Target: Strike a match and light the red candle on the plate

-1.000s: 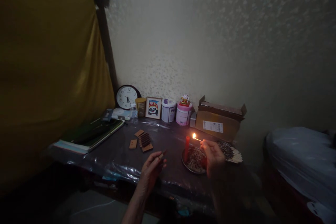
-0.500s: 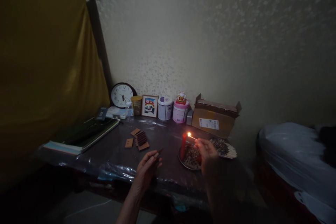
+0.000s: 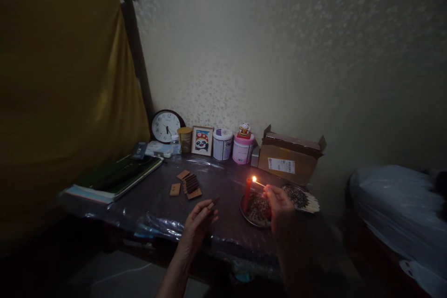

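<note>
My right hand (image 3: 280,207) pinches a burning match (image 3: 260,183). Its small flame is right beside the top of a red candle (image 3: 247,195); whether the wick is alight I cannot tell. The candle stands upright at the left side of a round metal dish (image 3: 256,226) strewn with dark and pale bits. Lower left of the dish, my left hand (image 3: 199,221) is closed on a small matchbox (image 3: 213,203), its dark side showing. Several more matchboxes (image 3: 190,185) lie on the table, some in an overlapping row.
Behind the candle stands a cardboard box (image 3: 288,156). A plate of matches (image 3: 307,201) lies right of my right hand. Along the wall are a clock (image 3: 166,126), a framed panda picture (image 3: 202,141) and tins (image 3: 222,145). Books (image 3: 115,186) lie at left on the plastic-covered table (image 3: 153,214).
The view has shifted slightly, so everything sits a little further right. Both hands keep their holds, and the match flame remains close to the candle top.
</note>
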A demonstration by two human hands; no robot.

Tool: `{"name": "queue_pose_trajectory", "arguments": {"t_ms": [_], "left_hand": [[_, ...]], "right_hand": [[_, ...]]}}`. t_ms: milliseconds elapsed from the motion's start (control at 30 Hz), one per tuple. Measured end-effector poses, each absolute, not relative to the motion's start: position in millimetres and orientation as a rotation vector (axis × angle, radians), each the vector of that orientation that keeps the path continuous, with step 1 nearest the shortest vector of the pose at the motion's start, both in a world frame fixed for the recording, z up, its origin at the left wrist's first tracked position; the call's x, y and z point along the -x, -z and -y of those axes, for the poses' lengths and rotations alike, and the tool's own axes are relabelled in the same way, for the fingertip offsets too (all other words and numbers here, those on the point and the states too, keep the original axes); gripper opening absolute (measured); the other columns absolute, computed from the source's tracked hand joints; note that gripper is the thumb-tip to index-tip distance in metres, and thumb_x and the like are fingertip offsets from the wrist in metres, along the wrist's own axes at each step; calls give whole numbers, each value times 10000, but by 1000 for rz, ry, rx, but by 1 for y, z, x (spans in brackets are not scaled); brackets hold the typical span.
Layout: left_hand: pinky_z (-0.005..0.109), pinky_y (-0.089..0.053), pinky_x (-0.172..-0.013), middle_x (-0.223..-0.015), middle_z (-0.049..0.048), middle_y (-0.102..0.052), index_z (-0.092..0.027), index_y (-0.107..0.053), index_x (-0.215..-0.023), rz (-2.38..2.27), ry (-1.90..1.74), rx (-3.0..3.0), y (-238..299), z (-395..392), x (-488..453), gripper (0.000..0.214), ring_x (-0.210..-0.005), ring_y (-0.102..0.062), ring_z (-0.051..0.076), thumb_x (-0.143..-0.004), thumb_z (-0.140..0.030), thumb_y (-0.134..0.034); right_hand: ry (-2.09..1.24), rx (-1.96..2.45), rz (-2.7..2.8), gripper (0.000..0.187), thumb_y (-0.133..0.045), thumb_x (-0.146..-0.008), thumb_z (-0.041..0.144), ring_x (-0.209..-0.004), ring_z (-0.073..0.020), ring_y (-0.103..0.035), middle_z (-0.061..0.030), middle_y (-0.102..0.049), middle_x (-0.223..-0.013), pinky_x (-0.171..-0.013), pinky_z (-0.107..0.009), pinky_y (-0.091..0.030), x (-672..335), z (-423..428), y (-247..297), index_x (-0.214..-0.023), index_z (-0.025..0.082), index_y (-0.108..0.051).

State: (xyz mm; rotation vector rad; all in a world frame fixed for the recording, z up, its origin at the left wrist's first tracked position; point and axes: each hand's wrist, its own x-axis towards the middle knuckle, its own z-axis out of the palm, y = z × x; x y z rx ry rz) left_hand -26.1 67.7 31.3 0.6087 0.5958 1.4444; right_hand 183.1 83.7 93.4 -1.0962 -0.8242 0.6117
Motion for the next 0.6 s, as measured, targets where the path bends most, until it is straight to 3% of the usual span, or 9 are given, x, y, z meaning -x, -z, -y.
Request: {"name": "queue_pose_trajectory", "arguments": {"t_ms": [600], "left_hand": [[330, -474, -783, -992, 83, -693, -184, -660, -906, -578, -1427, -617, -27, -69, 27, 272, -814, -636, 185, -670, -310, -710]], "right_hand": [[-603, 1021, 792, 214, -728, -598, 298, -595, -153, -629, 5, -669, -625, -585, -271, -483, -187, -92, -84, -749, 168, -649]]}}
